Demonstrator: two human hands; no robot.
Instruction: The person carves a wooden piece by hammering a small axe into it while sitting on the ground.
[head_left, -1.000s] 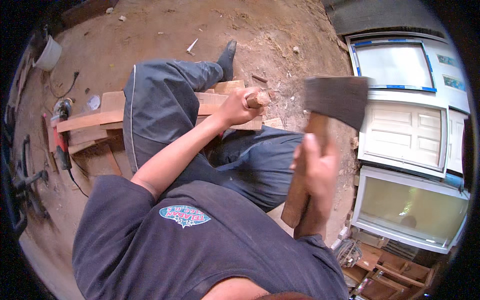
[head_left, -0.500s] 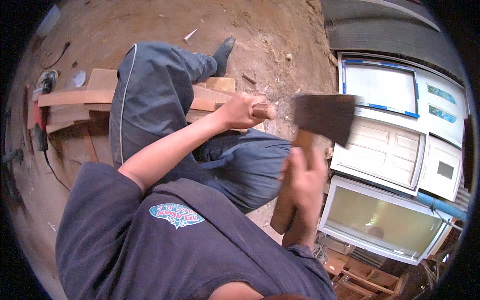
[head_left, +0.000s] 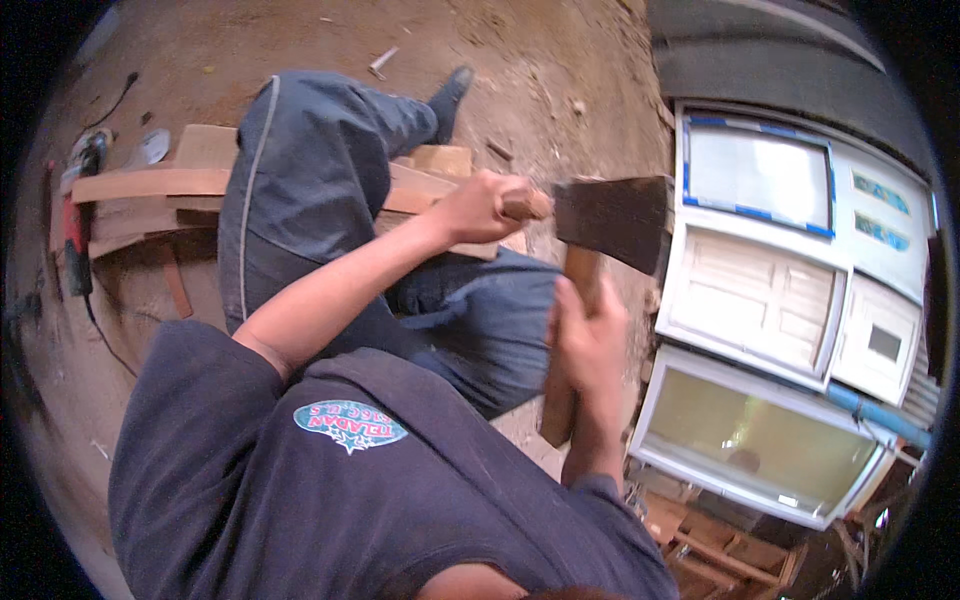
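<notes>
We count two bare hands, one axe (head_left: 600,225), one wooden rod (head_left: 530,205) and one red-and-black grinder (head_left: 76,230) off to our left; our left hand (head_left: 478,212) wraps tightly around the rod, whose blunt end juts rightward from the fist; our right hand (head_left: 590,335) clasps the axe's wooden shaft below its dark head, which stands just beside that end, though contact we cannot tell

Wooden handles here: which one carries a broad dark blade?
The right hand's handle: the blade sits at its upper end. The other handle, in the left hand, shows just a bare wooden end.
</notes>
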